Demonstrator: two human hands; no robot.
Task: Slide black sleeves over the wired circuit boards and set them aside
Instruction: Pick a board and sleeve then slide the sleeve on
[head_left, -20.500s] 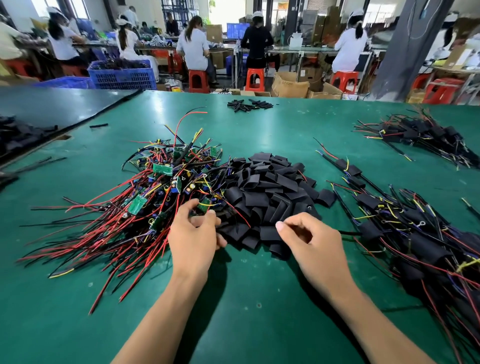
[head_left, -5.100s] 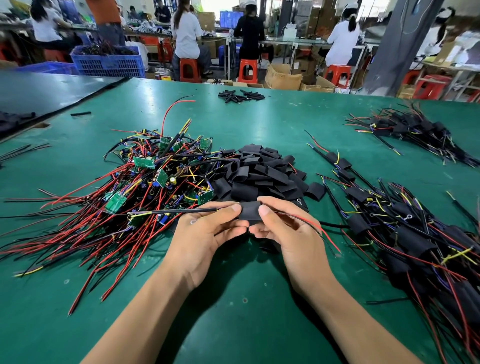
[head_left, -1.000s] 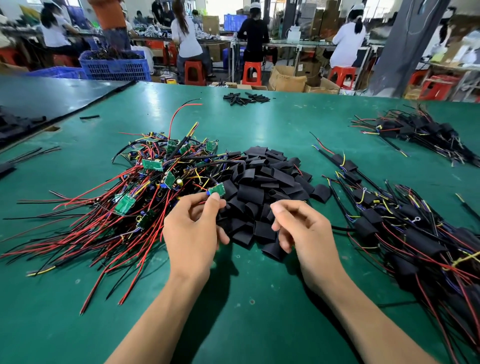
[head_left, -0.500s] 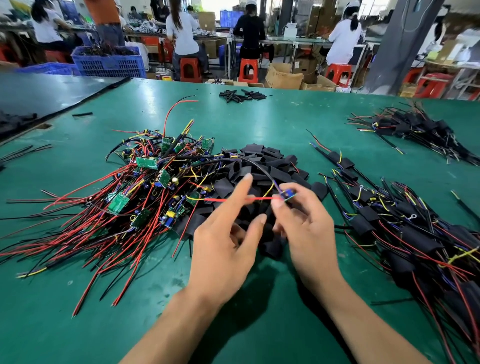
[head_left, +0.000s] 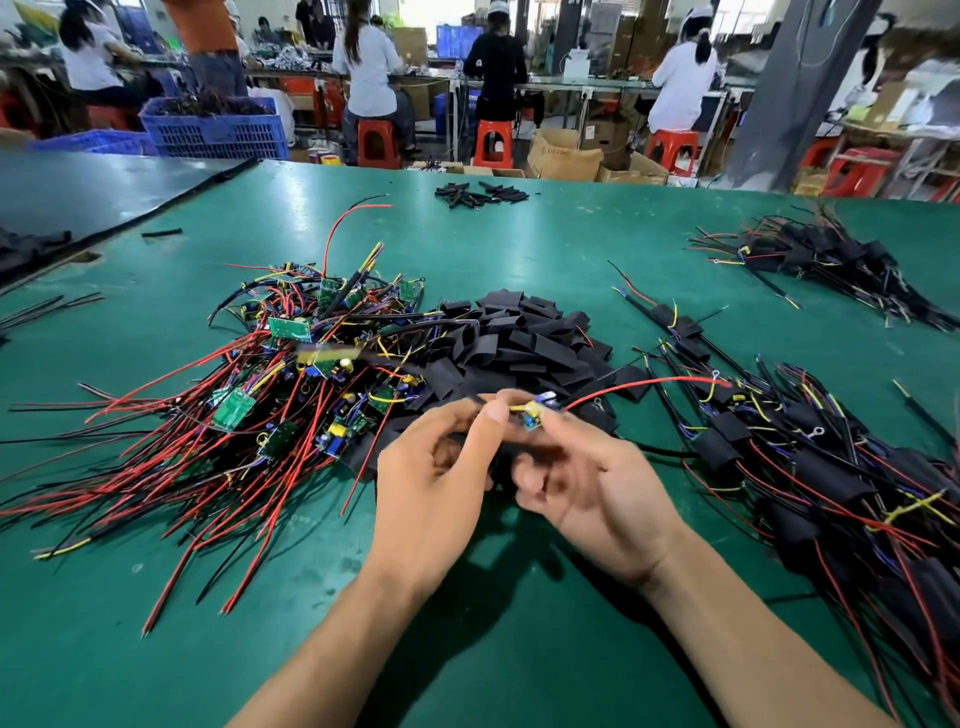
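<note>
Wired circuit board (head_left: 535, 410): held in the air between both hands, over the near edge of the sleeve pile; small, with yellow and blue parts, motion-blurred.
Left hand (head_left: 436, 483): fingers curled, thumb and forefinger pinching the board's left end.
Right hand (head_left: 597, 493): palm turned up, forefinger and thumb gripping the board's right end, other fingers curled in; blurred.
Red lead (head_left: 649, 382): runs from the board in an arc to the right, over the sleeved pile.
Sleeve on this board: can't tell, the dark area between the hands is too blurred.
Black sleeves (head_left: 519, 338): loose heap of flat pieces just behind the hands, mid worktop.
Bare boards (head_left: 311, 389): tangled heap left of the sleeves and touching them; green boards with red, black and yellow wires fanning left.
Sleeved boards (head_left: 831, 467): pile right of the hands, running toward the near right edge.
Second sleeved pile (head_left: 821, 260): far right, well apart from the first.
Small black pieces (head_left: 480, 195): little cluster near the far edge.
Worktop (head_left: 104, 649): green mat.
Blue crate (head_left: 218, 132): beyond the far-left corner, filled with dark tangled wiring.
Cardboard boxes (head_left: 563, 156): on the floor beyond the far edge, contents not visible.
</note>
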